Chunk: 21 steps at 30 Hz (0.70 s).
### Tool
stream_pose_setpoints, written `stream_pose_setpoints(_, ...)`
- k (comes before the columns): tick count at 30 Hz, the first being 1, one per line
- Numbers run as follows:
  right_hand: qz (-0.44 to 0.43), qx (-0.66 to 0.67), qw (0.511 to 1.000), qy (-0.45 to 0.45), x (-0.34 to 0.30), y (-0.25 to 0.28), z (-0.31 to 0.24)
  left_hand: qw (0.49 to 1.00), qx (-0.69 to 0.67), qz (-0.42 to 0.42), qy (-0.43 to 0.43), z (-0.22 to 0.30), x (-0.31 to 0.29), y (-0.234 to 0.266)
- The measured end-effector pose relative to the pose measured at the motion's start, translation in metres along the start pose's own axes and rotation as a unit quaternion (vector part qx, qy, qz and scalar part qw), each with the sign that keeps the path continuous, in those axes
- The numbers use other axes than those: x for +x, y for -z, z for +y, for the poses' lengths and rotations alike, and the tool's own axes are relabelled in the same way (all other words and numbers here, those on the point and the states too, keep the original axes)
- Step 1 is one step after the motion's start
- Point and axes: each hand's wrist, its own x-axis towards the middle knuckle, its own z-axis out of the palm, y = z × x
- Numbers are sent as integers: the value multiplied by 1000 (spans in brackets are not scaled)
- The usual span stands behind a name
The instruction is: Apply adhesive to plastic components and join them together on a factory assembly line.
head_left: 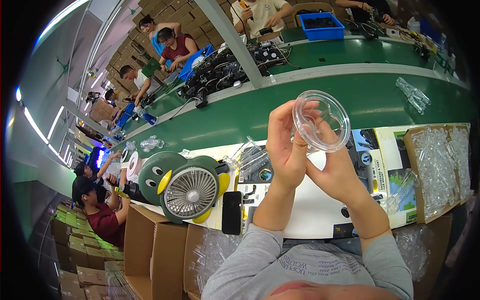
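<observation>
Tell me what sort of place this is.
Probably a factory assembly floor: several people work with their hands along long green benches, brown cartons are stacked behind some of them, and clear plastic parts are packed together at the near right.

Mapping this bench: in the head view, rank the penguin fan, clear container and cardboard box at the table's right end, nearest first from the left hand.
1. Clear container, touching the left hand.
2. Penguin fan, to its left.
3. Cardboard box, far right.
</observation>
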Motion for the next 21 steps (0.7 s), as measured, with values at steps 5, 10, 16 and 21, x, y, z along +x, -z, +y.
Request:
stream_pose_setpoints(5, -8, 5, 1000, -7, 1, 1, 0, 1000, -3, 0, -6, -1, 0, 0)
stream_pose_setpoints(10, -7, 9, 1000, -3, 2, 2, 0, 1000, 4, -1, 4, 0, 1, 0)
stream_pose_setpoints(16, 4, -17, 1000, 24, 6, 4, 5, 998, 48, -9, 26, -2, 5, 6)
stream_pose_setpoints(21, 14, 102, 991, -86, 6, 8, -2, 994, 90, -38, 41, 3, 13, 19)
